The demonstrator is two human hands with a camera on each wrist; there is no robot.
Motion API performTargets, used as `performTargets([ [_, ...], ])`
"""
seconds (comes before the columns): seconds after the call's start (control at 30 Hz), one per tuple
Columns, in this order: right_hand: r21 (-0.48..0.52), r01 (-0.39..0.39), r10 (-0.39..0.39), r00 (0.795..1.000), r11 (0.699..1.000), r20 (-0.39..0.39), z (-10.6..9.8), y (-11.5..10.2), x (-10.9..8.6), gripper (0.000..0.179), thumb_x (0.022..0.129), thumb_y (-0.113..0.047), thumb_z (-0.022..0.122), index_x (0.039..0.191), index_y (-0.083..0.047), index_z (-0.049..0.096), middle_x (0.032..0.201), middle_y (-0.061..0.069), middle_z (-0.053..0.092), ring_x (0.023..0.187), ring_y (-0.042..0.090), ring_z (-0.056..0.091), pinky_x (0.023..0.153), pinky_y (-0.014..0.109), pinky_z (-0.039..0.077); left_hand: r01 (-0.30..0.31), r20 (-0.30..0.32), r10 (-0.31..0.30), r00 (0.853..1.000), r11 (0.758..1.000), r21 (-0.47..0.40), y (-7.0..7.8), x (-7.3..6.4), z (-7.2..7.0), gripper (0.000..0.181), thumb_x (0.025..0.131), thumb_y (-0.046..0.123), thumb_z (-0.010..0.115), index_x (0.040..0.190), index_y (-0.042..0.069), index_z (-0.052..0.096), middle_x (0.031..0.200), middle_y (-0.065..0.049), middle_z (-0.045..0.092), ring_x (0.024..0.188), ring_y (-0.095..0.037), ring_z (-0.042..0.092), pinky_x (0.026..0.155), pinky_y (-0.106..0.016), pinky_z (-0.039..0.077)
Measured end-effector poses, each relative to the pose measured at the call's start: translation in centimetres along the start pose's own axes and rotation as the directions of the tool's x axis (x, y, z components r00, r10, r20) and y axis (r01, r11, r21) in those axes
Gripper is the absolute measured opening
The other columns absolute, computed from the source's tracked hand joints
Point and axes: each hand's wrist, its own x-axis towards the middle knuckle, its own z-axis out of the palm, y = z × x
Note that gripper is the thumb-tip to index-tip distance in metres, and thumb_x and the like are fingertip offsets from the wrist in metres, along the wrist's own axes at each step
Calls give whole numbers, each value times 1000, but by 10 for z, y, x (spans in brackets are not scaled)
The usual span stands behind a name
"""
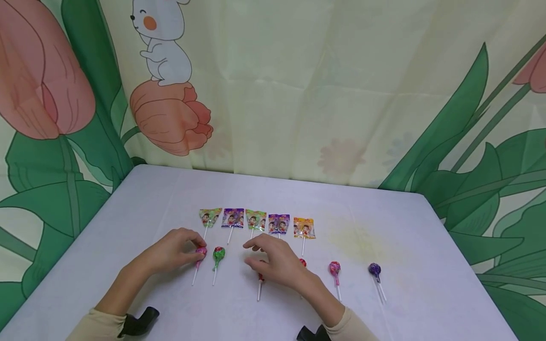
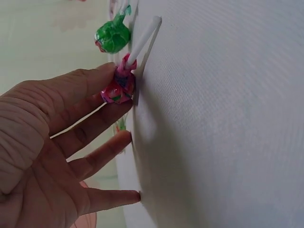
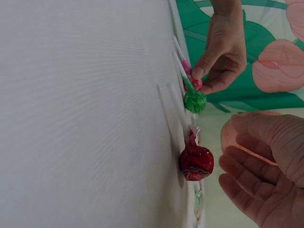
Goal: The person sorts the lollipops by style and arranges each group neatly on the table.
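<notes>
My left hand (image 1: pixel 177 250) pinches the wrapped head of a pink lollipop (image 2: pixel 119 88) between thumb and fingertips, its white stick slanting toward me on the table. Just right of it lies a green lollipop (image 1: pixel 219 255). My right hand (image 1: pixel 275 258) is above a dark red lollipop (image 3: pixel 196 161), fingers loosely bent and holding nothing; in the right wrist view a gap shows between fingertips and candy. That hand hides part of the red lollipop in the head view. Another red lollipop (image 1: pixel 303 262) is mostly covered by the right wrist.
Farther right lie a pink lollipop (image 1: pixel 334 269) and a purple lollipop (image 1: pixel 375 270). Behind runs a row of flat-bagged lollipops in green, purple and orange (image 1: pixel 304 228) wrappers. A white cloth covers the table (image 1: pixel 409 237); a printed curtain (image 1: pixel 273 94) hangs behind.
</notes>
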Motion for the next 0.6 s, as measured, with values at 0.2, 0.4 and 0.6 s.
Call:
performTargets([
  [0.2,-30,-10,10,1000,999,1,-2,7,-9,26,94,-15,74,119,-8,71,112,6,72,101,22,67,84,32,55,3,2,-3,1000,1000,-3,2,-1,0,20,85,19,83,102,12,75,96,7,70,100,-21,62,97,-57,49],
  [0.4,-55,-7,6,1000,998,-10,-3,10,-16,26,93,-14,75,118,-8,71,110,5,73,98,22,67,84,32,55,3,-1,-3,1000,1000,-7,2,-1,0,20,85,18,83,102,12,75,96,7,70,100,-21,62,98,-57,49],
  [0.6,-47,-45,46,999,998,21,-2,12,-21,25,93,-15,75,117,-9,71,109,2,72,97,18,66,86,30,55,3,-2,-3,1000,1000,-13,1,-1,0,19,85,18,84,102,13,75,96,8,70,101,-22,62,98,-58,49],
])
